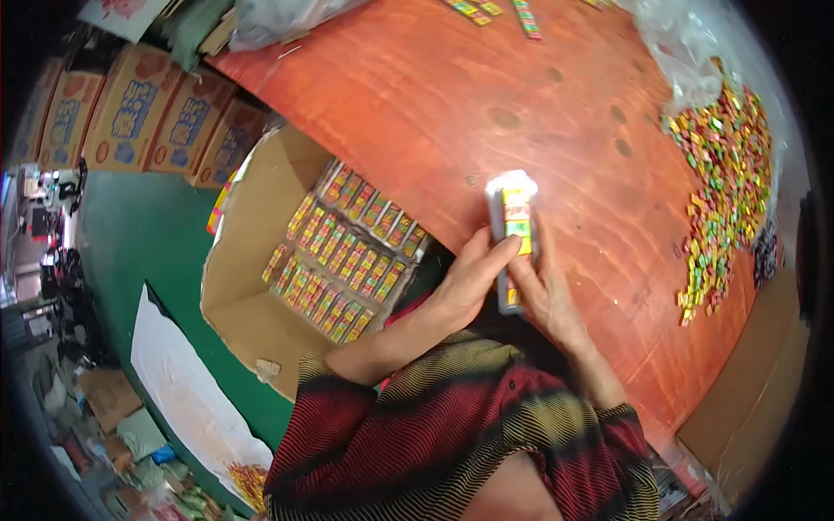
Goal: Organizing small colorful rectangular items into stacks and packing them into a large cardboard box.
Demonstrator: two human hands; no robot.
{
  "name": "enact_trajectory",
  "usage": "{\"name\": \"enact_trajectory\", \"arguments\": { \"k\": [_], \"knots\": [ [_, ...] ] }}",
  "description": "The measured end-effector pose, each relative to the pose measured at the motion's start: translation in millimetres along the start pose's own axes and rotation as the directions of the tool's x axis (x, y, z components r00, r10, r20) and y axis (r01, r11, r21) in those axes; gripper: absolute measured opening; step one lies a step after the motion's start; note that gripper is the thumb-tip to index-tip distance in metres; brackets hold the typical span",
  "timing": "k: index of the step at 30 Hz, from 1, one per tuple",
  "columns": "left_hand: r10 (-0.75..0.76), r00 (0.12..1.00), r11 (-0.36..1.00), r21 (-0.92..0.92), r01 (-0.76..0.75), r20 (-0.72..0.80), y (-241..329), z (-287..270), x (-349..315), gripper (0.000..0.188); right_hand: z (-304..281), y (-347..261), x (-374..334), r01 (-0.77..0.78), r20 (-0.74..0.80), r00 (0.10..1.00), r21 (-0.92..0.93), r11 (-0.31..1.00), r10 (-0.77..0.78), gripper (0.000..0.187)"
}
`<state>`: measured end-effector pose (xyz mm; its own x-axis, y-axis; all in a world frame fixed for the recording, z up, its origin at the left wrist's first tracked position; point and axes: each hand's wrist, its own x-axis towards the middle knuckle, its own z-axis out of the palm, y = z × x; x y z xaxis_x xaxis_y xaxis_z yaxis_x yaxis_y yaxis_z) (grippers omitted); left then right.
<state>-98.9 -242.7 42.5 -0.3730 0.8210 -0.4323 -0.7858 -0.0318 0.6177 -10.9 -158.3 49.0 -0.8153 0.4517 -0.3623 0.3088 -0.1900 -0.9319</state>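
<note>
Both hands grip one narrow clear packet [515, 217] filled with a column of small colourful sweets, held over the near edge of the red-brown table [452, 113]. My left hand [469, 280] holds its left side, thumb lying across the front. My right hand [546, 295] clasps the lower right side from behind. The top of the packet shines under the light. Striped red and yellow sleeves cover both forearms.
An open cardboard box [252, 226] at my left holds rows of filled sweet packets [343, 252]. A heap of loose wrapped sweets [725, 191] lies on clear plastic at the table's right. Printed cartons [139, 113] stand far left on the green floor.
</note>
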Motion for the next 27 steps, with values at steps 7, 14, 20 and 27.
{"name": "enact_trajectory", "arguments": {
  "k": [7,14,20,27],
  "knots": [
    [0.060,0.990,0.993,-0.092,-0.072,-0.128,35,-79,-61,0.033,61,-20,22,0.201,0.442,0.896,-0.349,0.915,-0.028,0.072],
    [0.085,0.952,0.996,-0.002,-0.089,-0.293,69,-219,-72,0.034,69,-29,53,0.200,0.375,0.922,-0.260,0.945,-0.092,0.060],
    [0.021,0.969,0.995,0.100,0.004,-0.247,117,-324,-16,0.035,40,8,72,0.193,0.223,0.967,-0.316,0.929,-0.125,0.053],
    [-0.044,0.910,0.939,0.293,0.178,-0.413,123,-410,55,0.026,48,17,72,0.249,0.088,0.968,-0.401,0.882,-0.234,0.040]
  ]
}}
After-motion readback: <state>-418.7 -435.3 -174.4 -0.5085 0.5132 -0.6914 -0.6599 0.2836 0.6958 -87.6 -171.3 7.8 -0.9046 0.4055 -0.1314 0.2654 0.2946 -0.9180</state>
